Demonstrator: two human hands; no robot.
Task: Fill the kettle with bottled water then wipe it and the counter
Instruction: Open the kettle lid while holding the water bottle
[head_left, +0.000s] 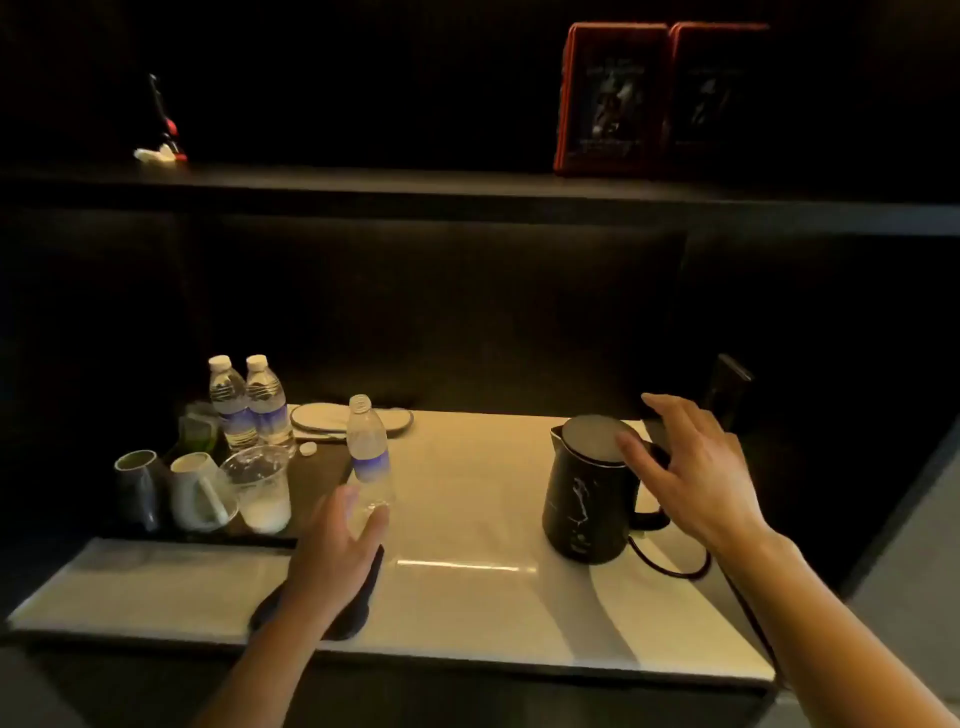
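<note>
A black electric kettle (587, 499) stands upright on the pale counter (467, 525) at the right, lid down, its cord trailing to the right. My right hand (691, 467) hovers over its handle with fingers spread and the thumb by the lid's edge. A clear water bottle (368, 447) with a blue label and no cap stands left of centre. My left hand (337, 551) is open just in front of the bottle, fingertips at its base. A dark cloth (358, 608) lies on the counter beneath that hand.
A dark tray (311, 473) at the left holds two capped water bottles (249, 402), a loose white cap (308, 449), a plastic cup (260, 488), and two mugs (166, 491). White slippers (322, 418) lie behind. A black shelf (467, 187) overhangs with red boxes (660, 96).
</note>
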